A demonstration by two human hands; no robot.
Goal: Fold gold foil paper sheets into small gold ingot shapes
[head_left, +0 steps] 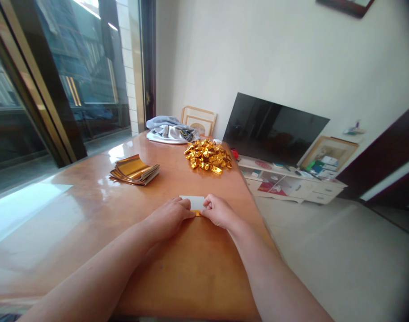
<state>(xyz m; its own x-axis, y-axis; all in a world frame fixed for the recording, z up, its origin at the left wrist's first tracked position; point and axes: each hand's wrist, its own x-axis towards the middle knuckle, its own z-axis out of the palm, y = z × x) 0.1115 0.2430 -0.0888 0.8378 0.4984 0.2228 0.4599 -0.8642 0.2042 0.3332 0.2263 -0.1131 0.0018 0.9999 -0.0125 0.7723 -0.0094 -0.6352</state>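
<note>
On the wooden table lies a sheet of gold foil paper [193, 202], its white side up, with a narrow gold strip folded over along the near edge. My left hand [172, 215] grips that folded edge on the left, fingers curled and thumb along the fold. At the right end my right hand [218, 211] pinches the same sheet between thumb and bent fingers. Ahead and to the left is a stack of gold foil sheets [134, 171], the top one curling up. Beyond my hands sits a pile of folded gold foil pieces [209, 156].
Folded clothes [171, 130] lie at the table's [191, 268] far end, before leaning picture frames [199, 120]. Past the table's right edge stand a large television [274, 129] and a white cabinet [295, 185]. A glass sliding door [87, 67] runs along the left.
</note>
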